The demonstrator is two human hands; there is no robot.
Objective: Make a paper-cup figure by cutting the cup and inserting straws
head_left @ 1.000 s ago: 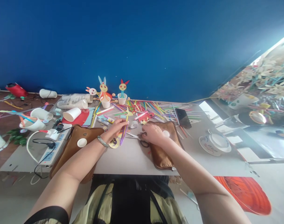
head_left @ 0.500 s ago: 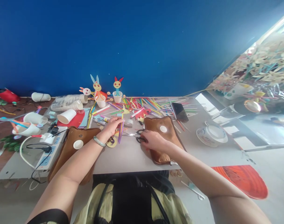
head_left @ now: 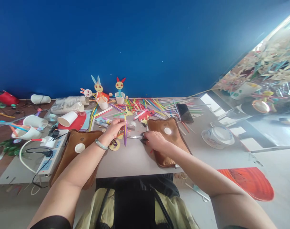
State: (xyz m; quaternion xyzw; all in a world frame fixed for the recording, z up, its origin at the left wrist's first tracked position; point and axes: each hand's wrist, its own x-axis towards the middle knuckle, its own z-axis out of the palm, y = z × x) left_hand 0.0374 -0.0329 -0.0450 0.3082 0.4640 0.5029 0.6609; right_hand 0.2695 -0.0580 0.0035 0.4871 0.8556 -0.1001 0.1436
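Between its fingertips, my left hand (head_left: 115,128) pinches a few thin purple and yellow strips (head_left: 125,135), held upright over the table. A pair of black-handled scissors (head_left: 135,137) is in my right hand (head_left: 154,140), its fingers closed around the handles. The blades point left and reach the strips; whether they touch cannot be made out. Under and behind the strips lies a pale yellow round piece (head_left: 114,145). My right forearm crosses a brown plush hot-water bag (head_left: 174,130), and my left forearm crosses another brown bag (head_left: 72,149).
Many coloured strips (head_left: 156,106) are heaped at the back, beside a phone (head_left: 185,113). Two rabbit figures stand in paper cups (head_left: 120,99). A power strip (head_left: 51,156) with cables and loose white cups (head_left: 67,119) are on the left. A lidded bowl (head_left: 217,136) sits at right.
The scissor handles look closer together than before. The strips in my left hand hang straighter and have shifted slightly right. The view has moved a little.
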